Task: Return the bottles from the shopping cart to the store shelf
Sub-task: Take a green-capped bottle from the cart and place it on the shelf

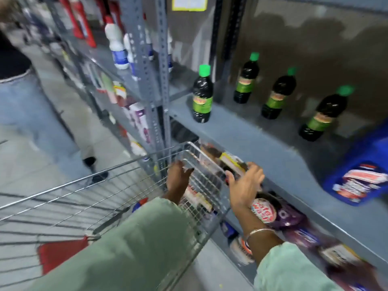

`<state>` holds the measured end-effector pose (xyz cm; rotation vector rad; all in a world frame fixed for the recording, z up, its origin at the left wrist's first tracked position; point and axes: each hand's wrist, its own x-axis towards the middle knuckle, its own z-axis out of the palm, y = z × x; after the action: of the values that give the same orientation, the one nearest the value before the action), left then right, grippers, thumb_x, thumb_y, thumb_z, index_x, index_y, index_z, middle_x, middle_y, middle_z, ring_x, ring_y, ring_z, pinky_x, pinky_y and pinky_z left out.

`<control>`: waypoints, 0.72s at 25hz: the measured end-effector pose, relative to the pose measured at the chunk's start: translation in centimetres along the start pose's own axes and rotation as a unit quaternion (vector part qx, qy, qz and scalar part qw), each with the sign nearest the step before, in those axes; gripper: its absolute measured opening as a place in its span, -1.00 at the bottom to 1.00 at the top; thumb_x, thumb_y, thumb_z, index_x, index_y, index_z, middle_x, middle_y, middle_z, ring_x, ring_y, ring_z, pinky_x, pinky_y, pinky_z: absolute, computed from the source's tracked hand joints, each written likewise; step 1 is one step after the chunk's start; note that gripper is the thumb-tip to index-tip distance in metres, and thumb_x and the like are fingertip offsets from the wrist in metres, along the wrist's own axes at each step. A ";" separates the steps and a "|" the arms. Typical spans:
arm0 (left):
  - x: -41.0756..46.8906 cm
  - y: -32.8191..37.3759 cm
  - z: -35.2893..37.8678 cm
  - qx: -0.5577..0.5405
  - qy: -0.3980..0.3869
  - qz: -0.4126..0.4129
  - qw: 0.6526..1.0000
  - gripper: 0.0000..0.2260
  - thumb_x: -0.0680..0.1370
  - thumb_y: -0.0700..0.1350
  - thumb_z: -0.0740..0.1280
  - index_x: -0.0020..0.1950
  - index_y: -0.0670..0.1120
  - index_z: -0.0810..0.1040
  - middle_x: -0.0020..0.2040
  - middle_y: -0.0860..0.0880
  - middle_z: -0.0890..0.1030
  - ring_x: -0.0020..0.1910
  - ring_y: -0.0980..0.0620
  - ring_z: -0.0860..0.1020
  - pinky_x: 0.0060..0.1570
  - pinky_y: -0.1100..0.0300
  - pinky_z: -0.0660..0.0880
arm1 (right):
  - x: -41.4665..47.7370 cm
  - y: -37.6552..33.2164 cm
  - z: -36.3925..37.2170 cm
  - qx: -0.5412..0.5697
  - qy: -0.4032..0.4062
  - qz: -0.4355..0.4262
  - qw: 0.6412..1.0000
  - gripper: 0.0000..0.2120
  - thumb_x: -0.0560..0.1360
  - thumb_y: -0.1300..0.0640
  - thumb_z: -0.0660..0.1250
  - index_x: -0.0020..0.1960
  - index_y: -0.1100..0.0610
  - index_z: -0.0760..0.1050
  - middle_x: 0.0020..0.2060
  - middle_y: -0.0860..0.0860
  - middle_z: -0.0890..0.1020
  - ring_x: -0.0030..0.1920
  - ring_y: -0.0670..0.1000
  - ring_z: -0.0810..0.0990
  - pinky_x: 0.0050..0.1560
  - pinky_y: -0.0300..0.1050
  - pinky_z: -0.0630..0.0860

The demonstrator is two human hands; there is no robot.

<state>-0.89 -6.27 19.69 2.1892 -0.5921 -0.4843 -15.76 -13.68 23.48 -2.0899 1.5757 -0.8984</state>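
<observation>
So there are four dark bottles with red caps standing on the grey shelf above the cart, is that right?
Not quite: the caps are green, not red. The head view shows four dark bottles standing upright on the grey shelf above the cart.

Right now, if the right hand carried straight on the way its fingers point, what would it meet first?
Probably the dark bottle with a yellow label lying at the wire shopping cart's far corner; the right hand's fingertips look nearly on it, though blur hides contact.

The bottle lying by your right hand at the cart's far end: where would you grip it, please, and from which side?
Probably around the labelled body of the bottle, from above. It lies on its side across the shopping cart, and the right hand is already spread over it. Blur hides its cap.
</observation>
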 end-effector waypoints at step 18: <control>5.7 -22.4 8.3 0.007 -0.110 -0.242 0.964 -0.80 0.33 -0.18 0.50 -0.16 -0.18 0.53 -0.25 -0.07 0.49 -0.33 0.02 0.43 -0.54 0.32 0.28 | -6.2 5.6 35.5 0.095 -0.410 0.300 0.856 -0.35 0.19 0.04 0.57 0.16 0.33 0.49 0.10 0.26 0.62 0.13 0.22 0.59 0.16 0.09 0.54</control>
<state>5.16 -1.65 -3.68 2.3068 -0.1632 -0.9924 3.41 -12.40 -7.55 -1.3724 1.4062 0.0793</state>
